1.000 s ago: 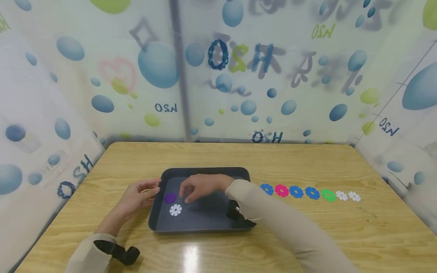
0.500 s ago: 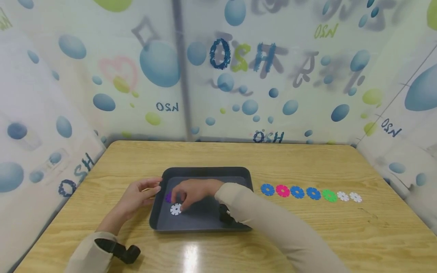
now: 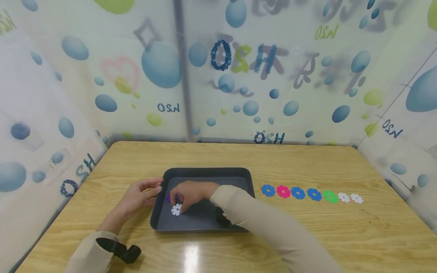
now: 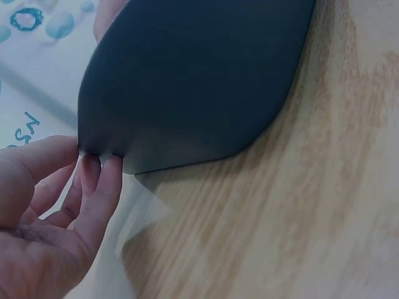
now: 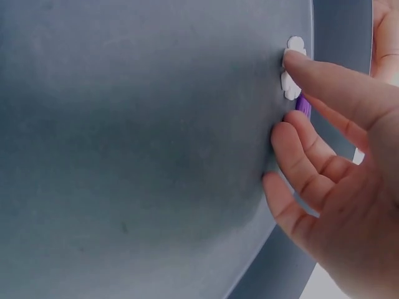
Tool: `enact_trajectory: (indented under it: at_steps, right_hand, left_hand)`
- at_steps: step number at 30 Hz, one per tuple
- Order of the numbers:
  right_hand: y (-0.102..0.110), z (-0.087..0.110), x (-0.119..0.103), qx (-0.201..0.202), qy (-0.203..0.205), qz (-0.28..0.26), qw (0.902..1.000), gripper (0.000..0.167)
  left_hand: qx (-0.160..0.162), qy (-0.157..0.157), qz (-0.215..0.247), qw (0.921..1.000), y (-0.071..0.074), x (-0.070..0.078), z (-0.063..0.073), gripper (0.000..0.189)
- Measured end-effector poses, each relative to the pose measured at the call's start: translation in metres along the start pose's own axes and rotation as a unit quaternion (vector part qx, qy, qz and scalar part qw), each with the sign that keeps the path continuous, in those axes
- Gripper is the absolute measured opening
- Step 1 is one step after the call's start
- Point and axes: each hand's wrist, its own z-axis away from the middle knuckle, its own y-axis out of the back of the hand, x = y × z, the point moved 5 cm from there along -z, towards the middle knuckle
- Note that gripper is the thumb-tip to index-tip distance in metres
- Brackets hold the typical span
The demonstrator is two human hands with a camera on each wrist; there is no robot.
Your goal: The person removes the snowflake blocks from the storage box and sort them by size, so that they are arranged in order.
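Observation:
At the left side of a dark tray [image 3: 208, 172], my left hand [image 3: 139, 197] holds the outer edge with its fingertips; the left wrist view shows the thumb and fingers [image 4: 107, 193] meeting the tray's edge. Inside the tray, my right hand [image 3: 192, 193] pinches a white notched plastic disc [image 3: 176, 209] near the left wall. In the right wrist view, the thumb presses on the white disc [image 5: 291, 86], while the index fingertip is hidden. Just behind it lies a purple notched disc [image 3: 168, 198], mostly covered by the right hand.
Right of the tray, several notched discs form a row on the wooden table [image 3: 307, 235]: blue [image 3: 268, 190], pink [image 3: 283, 192], more blue, green [image 3: 330, 196] and white [image 3: 356, 198]. A patterned curtain [image 3: 218, 98] stands behind the table.
My right hand has moved left and slightly down inside the tray, from beside the discs onto the white one, covering much of the purple one. The left hand stays at the tray's edge.

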Motion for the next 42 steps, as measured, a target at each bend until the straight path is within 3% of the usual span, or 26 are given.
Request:
enact_trajectory:
  at_steps: [9, 17, 34, 42]
  right_hand:
    - [0.000, 0.002, 0.005, 0.010, -0.015, -0.008, 0.9998, 0.025]
    - [0.006, 0.012, 0.010, 0.016, -0.001, -0.064, 0.9978, 0.019]
    - [0.029, 0.049, 0.021, 0.047, 0.008, -0.103, 0.9935, 0.017]
    - [0.046, 0.080, 0.033, 0.084, -0.012, -0.117, 0.9895, 0.016]
  left_hand:
    - [0.003, 0.007, -0.011, 0.9999, 0.001, -0.004, -0.001, 0.049]
    - [0.006, 0.012, -0.013, 0.9998, 0.001, -0.003, -0.001, 0.050]
    - [0.003, 0.009, -0.008, 0.9999, 0.001, -0.003, 0.000, 0.051]
    - [-0.002, 0.003, -0.010, 0.9999, -0.001, -0.002, 0.001, 0.052]
